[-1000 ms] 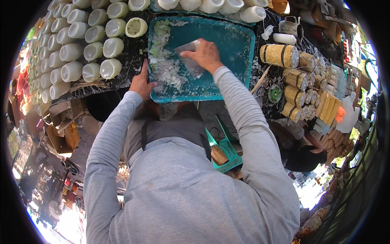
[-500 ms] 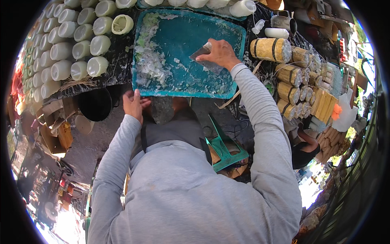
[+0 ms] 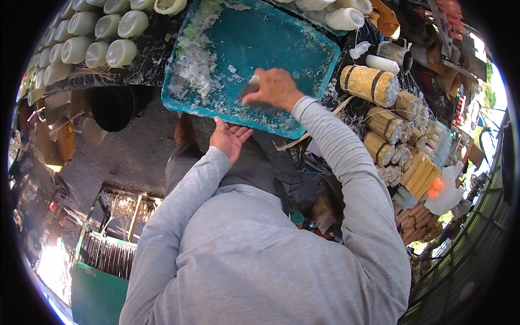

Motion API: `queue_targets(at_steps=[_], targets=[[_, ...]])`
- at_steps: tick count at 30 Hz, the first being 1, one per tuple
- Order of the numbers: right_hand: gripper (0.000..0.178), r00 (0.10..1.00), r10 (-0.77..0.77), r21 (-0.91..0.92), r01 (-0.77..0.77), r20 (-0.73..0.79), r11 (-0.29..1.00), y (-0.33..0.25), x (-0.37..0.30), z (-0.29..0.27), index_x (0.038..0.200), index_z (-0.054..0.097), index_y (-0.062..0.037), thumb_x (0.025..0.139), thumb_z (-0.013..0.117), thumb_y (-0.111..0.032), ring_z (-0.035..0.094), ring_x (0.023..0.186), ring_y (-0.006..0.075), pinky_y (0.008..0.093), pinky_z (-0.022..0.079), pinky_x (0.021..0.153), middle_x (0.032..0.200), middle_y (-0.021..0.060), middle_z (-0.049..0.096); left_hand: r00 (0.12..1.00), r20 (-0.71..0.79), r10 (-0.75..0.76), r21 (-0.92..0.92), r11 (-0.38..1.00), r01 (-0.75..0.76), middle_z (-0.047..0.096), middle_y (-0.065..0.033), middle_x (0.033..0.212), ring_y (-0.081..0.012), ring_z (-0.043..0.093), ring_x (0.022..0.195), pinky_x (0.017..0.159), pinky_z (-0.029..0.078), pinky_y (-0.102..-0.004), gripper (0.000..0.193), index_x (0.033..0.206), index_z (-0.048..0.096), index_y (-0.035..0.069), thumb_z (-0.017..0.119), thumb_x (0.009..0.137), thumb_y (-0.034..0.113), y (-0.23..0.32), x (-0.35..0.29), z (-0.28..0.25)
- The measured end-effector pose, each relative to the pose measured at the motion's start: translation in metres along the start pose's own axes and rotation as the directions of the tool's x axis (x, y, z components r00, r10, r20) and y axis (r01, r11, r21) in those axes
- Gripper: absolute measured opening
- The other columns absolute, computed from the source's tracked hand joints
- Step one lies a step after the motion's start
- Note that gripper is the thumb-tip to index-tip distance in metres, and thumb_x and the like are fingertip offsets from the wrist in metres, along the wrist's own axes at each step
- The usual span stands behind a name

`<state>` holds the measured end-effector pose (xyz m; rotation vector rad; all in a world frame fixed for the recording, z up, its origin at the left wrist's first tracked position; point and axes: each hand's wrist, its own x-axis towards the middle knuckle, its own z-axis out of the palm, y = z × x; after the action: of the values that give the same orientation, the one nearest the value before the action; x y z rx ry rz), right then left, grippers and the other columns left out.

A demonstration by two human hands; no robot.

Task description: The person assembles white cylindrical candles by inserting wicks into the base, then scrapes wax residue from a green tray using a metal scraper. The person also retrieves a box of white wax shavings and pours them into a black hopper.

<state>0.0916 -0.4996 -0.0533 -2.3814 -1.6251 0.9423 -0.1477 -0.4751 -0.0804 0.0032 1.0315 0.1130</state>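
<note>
A teal tray (image 3: pixel 311 54) lies before me with whitish, wax-like flakes (image 3: pixel 197 70) heaped along its left side and finer crumbs along the near side. My right hand (image 3: pixel 276 89) is closed on a flat metal scraper (image 3: pixel 248 89), held low over the near half of the tray; motion blurs it, and whether its edge touches the tray I cannot tell. My left hand (image 3: pixel 232 140) is palm up just below the tray's near rim, fingers stretched out and apart, thumb near the rim. It holds nothing that I can see.
Rows of pale, cup-shaped pieces (image 3: pixel 108 26) stand at the left. Banded yellow cylindrical bundles (image 3: pixel 370 85) are stacked at the right, near a metal mug (image 3: pixel 394 53) and a white cylinder (image 3: pixel 382 64). A black round container (image 3: pixel 112 108) is below the table; a green-framed rack (image 3: pixel 108 252) is lower left.
My left hand has moved right along the near rim and turned palm up. The right hand with the scraper has shifted slightly left and nearer. The tray appears rotated as the view turned.
</note>
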Motion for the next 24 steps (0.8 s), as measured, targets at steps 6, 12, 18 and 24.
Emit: queue_targets(at_steps=[6, 12, 18, 24], targets=[[0.073, 0.996, 0.041, 0.035, -0.038, -0.081, 0.999, 0.007, -0.003, -0.004, 0.096, 0.068, -0.0034, 0.066, 0.086, -0.068, 0.075, 0.078, 0.0393, 0.0474, 0.061, 0.074, 0.079, 0.0207, 0.074, 1.0, 0.007, 0.03, -0.029, 0.999, -0.03, 0.039, -0.0262, 0.158, -0.0456, 0.045, 0.141, 0.117, 0.041, -0.0589, 0.078, 0.154, 0.033, -0.001, 0.026, 0.109, 0.062, -0.003, -0.002, -0.005], [0.075, 0.992, -0.094, 0.036, 0.091, 0.084, 0.995, -0.017, -0.001, 0.009, 0.105, 0.067, -0.0031, 0.071, 0.082, -0.068, 0.076, 0.08, 0.0391, 0.0464, 0.061, 0.075, 0.082, 0.02, 0.075, 1.0, -0.015, -0.016, -0.081, 0.997, 0.015, 0.043, -0.025, 0.154, -0.0458, 0.048, 0.138, 0.116, 0.042, -0.0606, 0.075, 0.15, 0.037, 0.0, 0.026, 0.109, 0.062, -0.002, -0.001, -0.002], [0.077, 0.969, 0.184, 0.067, -0.175, -0.167, 0.982, 0.01, 0.035, -0.025, 0.098, 0.074, -0.0025, 0.065, 0.085, -0.071, 0.077, 0.084, 0.0354, 0.0439, 0.061, 0.076, 0.088, 0.0199, 0.077, 0.995, -0.057, 0.081, -0.057, 0.995, -0.084, 0.043, -0.0243, 0.154, -0.045, 0.047, 0.14, 0.116, 0.041, -0.0618, 0.073, 0.151, 0.036, 0.001, 0.025, 0.11, 0.06, 0.02, -0.006, -0.002], [0.085, 0.998, -0.024, 0.094, 0.03, -0.06, 0.995, -0.05, 0.051, 0.029, 0.105, 0.071, -0.0012, 0.065, 0.083, -0.075, 0.076, 0.087, 0.0386, 0.0463, 0.061, 0.078, 0.087, 0.0231, 0.075, 0.998, -0.043, 0.051, -0.055, 0.997, -0.053, 0.05, -0.0234, 0.148, -0.0426, 0.053, 0.135, 0.113, 0.044, -0.0606, 0.064, 0.147, 0.04, 0.004, 0.027, 0.111, 0.056, 0.024, -0.003, -0.004]])
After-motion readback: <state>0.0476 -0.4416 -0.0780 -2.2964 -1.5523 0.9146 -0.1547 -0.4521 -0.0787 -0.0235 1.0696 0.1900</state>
